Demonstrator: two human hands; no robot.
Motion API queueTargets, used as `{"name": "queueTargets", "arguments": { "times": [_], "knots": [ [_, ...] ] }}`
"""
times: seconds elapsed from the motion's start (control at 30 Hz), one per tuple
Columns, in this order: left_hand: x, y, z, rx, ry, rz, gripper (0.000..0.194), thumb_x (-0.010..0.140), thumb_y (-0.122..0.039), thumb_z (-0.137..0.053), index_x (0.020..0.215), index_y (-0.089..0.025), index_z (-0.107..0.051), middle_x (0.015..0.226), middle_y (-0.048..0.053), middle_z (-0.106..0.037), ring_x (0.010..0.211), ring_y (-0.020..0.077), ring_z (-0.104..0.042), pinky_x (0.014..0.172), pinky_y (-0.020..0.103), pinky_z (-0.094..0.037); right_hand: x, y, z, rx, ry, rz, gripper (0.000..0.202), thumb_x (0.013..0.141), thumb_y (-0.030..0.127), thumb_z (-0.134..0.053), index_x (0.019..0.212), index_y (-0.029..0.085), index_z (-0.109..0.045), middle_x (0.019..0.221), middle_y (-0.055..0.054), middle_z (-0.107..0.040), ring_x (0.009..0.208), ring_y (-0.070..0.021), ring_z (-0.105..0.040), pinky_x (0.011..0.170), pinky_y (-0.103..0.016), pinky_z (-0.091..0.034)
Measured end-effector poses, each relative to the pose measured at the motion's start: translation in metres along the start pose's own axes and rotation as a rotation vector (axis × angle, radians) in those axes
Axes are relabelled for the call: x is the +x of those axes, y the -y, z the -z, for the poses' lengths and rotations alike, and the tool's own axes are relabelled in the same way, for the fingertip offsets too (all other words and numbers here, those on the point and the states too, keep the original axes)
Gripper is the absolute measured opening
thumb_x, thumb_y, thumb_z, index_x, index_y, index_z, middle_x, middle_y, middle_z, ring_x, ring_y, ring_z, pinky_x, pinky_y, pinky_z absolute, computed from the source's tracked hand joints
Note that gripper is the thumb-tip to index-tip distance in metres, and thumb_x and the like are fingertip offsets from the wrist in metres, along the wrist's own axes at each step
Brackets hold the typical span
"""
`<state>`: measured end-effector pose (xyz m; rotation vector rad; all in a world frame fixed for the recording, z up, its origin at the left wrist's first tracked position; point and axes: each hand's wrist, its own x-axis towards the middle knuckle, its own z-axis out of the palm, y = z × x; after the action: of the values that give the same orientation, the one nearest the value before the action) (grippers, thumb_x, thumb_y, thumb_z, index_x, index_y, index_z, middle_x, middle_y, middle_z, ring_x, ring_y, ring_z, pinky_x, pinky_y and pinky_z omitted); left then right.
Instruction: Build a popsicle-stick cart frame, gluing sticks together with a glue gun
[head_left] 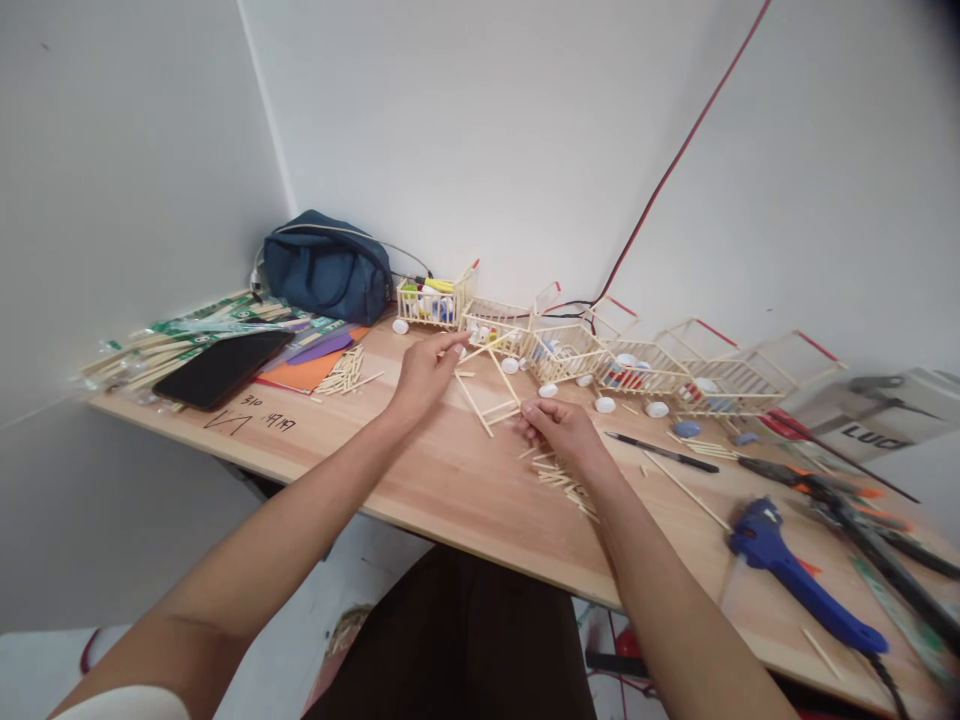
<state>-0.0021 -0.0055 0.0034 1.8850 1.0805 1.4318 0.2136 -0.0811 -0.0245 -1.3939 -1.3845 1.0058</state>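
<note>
A small rectangular frame of thin wooden sticks (pixel 475 408) is between my hands above the table, with two close crossbars at its near end. My right hand (pixel 561 428) pinches the near right corner of this frame, its fingers curled. At the far end, my left hand (pixel 426 378) has thumb and forefinger together at the end of a wooden stick (pixel 484 349) that lies across the frame. Whether that stick is joined to the frame I cannot tell. Below my right hand lies a pile of short cut sticks (pixel 564 478), partly covered by my wrist.
Several miniature stick carts (pixel 641 370) with white wheels line the wall. A blue glue gun (pixel 795 575), pliers (pixel 832 500) and a pen (pixel 661 452) lie right. Left are a phone (pixel 221 368), bagged sticks (pixel 161 350), orange paper (pixel 304 373) and a blue bag (pixel 326 265).
</note>
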Motion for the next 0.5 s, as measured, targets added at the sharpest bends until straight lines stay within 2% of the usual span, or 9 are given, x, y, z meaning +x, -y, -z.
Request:
{"name": "queueTargets", "arguments": {
  "times": [0.23,0.37,0.5],
  "knots": [
    [0.002,0.000,0.000,0.018,0.074,0.088,0.027,0.087,-0.016,-0.056,0.105,-0.016,-0.076,0.102,0.008,-0.077,0.096,0.0204,-0.071,0.089,0.031,-0.053,0.000,-0.003,0.002,-0.020,-0.008,-0.032,0.051,0.069,0.067,-0.068,0.066,0.016,-0.066,0.055,0.001,-0.058,0.046,-0.0091,-0.045,0.045,-0.022,-0.034],
    [0.003,0.004,-0.001,-0.092,0.180,0.217,0.025,0.084,-0.015,-0.059,0.103,-0.013,-0.075,0.093,0.008,-0.078,0.085,0.0191,-0.073,0.079,0.029,-0.055,-0.001,-0.001,0.004,-0.064,-0.018,-0.026,0.053,0.070,0.068,-0.066,0.063,0.016,-0.066,0.052,0.000,-0.057,0.044,-0.0084,-0.044,0.044,-0.022,-0.033],
    [0.005,0.011,-0.001,-0.160,0.231,0.296,0.021,0.077,-0.009,-0.064,0.093,-0.013,-0.076,0.082,0.006,-0.077,0.078,0.0176,-0.072,0.080,0.030,-0.055,-0.001,0.000,0.005,-0.156,0.002,-0.015,0.052,0.076,0.066,-0.061,0.063,0.016,-0.069,0.051,-0.001,-0.059,0.043,-0.0093,-0.045,0.044,-0.022,-0.034]
  ]
}}
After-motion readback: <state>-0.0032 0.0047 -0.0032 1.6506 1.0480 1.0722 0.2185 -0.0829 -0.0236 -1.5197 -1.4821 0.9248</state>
